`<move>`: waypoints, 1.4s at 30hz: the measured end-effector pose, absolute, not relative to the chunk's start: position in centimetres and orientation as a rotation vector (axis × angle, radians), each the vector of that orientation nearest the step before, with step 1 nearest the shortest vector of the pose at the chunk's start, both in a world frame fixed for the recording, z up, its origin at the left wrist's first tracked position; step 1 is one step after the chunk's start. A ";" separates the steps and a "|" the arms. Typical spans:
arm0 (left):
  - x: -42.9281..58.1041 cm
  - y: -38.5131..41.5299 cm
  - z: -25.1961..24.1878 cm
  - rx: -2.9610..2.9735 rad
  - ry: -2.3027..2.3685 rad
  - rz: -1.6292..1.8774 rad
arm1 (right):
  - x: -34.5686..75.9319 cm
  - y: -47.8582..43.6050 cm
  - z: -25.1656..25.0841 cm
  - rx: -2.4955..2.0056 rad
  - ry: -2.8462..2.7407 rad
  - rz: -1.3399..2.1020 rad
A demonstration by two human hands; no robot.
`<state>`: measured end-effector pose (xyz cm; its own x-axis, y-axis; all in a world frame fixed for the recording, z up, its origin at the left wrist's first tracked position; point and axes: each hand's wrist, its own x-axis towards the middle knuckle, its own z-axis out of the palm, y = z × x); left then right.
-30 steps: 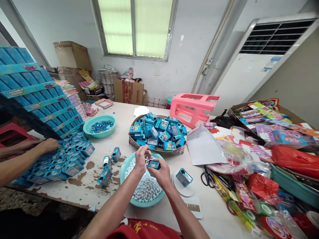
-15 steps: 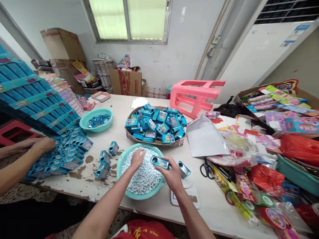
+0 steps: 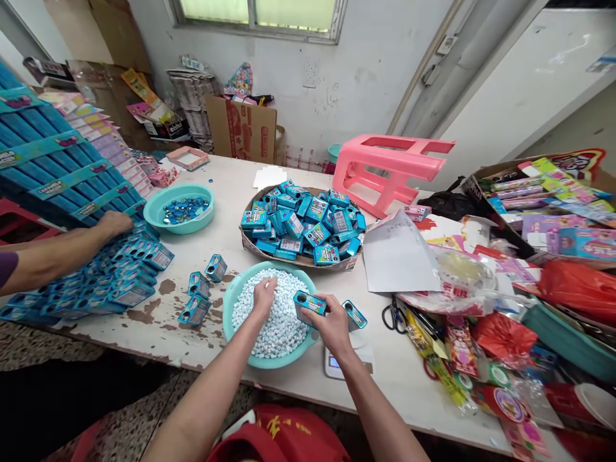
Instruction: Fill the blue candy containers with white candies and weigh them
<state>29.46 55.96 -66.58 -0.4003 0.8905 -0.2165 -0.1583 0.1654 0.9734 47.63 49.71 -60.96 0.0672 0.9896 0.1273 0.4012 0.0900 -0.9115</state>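
Note:
My right hand (image 3: 334, 324) grips a small blue candy tin (image 3: 310, 302) with a dark round hole in its top, at the right rim of a turquoise basin (image 3: 230, 327). Small white and pale-blue candies (image 3: 276, 330) fill the basin. Over them is my left hand (image 3: 264, 297), its fingers curled together; what they hold, if anything, is hidden. A similar tin (image 3: 355, 314) stands just right of my right hand, by a white scale (image 3: 363, 359) with a lit display. Left of the basin stand several tins (image 3: 198, 285), also with open holes.
A cardboard tray (image 3: 353, 262) heaped with blue tins lies behind the basin. At left, a co-worker's hand (image 3: 115, 222) is over rows of tins (image 3: 120, 276), near a smaller basin (image 3: 192, 224) of loose pieces. Scissors (image 3: 394, 316), packets and a pink stool (image 3: 385, 163) are to the right.
The camera view has shifted down. My left hand's fingers have curled in over the candies. My right hand still holds the tin, now tilted more. The co-worker's hand has moved up and right.

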 end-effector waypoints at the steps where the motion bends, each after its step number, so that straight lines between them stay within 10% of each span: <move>1: 29.7 55.9 -65.6 0.692 1.459 1.421 | 47.2 50.0 -61.0 -1.459 -1.507 0.810; 42: 33.9 56.6 -57.5 0.736 1.089 1.541 | 44.2 52.6 -60.3 -1.393 -1.598 0.845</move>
